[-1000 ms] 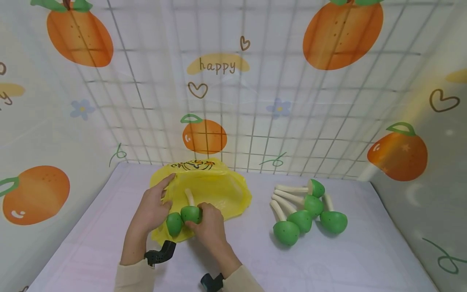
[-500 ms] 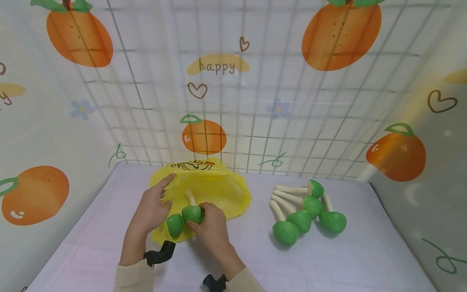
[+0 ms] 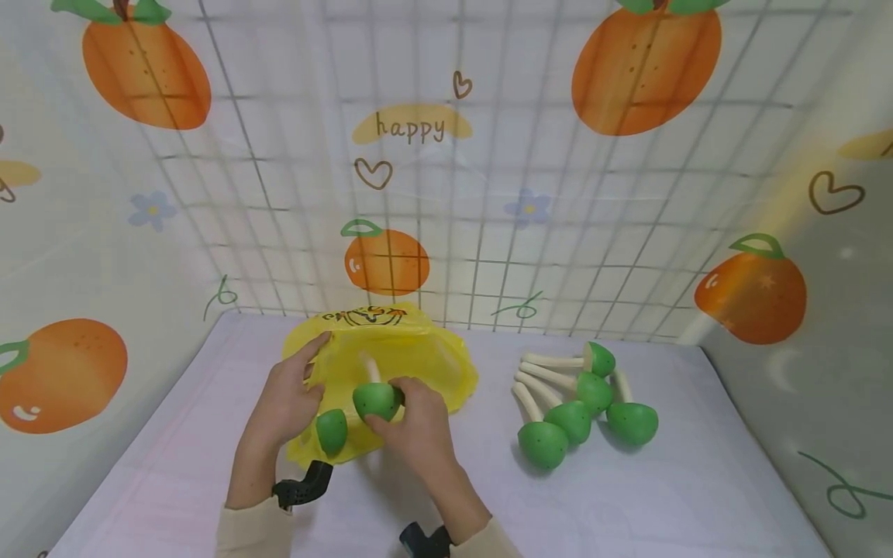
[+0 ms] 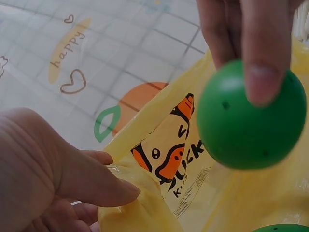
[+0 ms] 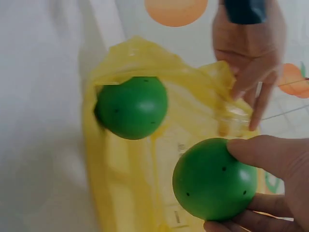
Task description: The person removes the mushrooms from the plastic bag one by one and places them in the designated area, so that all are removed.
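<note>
A yellow plastic bag with a printed duck face lies mouth toward me on the table. My left hand pinches its left edge between thumb and fingers, as the left wrist view shows. In my right hand is a mushroom-shaped toy, gripped by its green domed cap, its pale stem pointing away into the bag's mouth. A second green-capped mushroom-shaped toy rests inside the bag at its left side, only its cap visible. Dark dots mark the held cap in the right wrist view.
To the right, several more green-capped mushroom-shaped toys lie grouped on the white table, most stems pointing left. A wire grid behind a sheet printed with oranges stands at the back. Similar printed sheeting flanks both sides.
My right hand has moved slightly right and away from me with the held toy, widening the gap from the other cap. My left hand stays at the bag's edge.
</note>
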A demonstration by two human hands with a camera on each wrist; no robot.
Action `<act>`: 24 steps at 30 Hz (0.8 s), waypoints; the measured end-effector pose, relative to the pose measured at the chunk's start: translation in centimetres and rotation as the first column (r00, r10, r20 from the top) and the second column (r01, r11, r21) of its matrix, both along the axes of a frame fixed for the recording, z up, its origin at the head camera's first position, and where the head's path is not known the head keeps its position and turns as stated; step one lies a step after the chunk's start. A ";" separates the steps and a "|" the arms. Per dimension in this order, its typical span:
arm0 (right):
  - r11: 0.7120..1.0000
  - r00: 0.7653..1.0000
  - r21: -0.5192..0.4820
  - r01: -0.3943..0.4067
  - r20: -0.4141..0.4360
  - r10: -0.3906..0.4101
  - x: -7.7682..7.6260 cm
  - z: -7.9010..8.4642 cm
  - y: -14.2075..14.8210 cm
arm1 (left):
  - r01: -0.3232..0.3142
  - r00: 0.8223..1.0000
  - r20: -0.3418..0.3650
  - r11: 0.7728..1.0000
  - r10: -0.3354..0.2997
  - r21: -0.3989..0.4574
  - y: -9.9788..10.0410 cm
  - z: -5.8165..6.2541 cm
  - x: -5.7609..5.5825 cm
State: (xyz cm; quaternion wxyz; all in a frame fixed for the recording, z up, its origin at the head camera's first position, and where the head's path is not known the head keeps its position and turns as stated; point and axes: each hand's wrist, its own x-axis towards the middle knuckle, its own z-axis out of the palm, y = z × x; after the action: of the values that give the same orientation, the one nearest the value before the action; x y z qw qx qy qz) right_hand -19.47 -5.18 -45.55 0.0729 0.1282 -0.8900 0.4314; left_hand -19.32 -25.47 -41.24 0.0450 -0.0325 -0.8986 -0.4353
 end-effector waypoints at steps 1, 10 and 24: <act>1.000 1.000 0.000 0.002 -0.005 -0.002 0.1 0.3 0.2 | -0.001 1.000 0.002 1.000 0.001 -0.001 0.0 0.0 0.0; 0.999 0.999 -0.035 -0.011 -0.052 0.010 1.0 2.1 1.6 | -0.016 1.000 0.024 1.000 0.016 0.012 0.1 -0.1 -0.1; 0.998 0.992 -0.039 -0.051 -0.113 0.046 2.7 5.0 3.4 | -0.013 1.000 0.028 1.000 0.013 0.012 0.3 0.0 0.1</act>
State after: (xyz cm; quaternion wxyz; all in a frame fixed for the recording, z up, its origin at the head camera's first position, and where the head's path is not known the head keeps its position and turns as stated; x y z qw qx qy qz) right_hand -16.79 -1.76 -40.54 0.1150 0.1723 -0.8718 0.4439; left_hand -19.25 -25.17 -41.22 0.0355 -0.0202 -0.8968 -0.4406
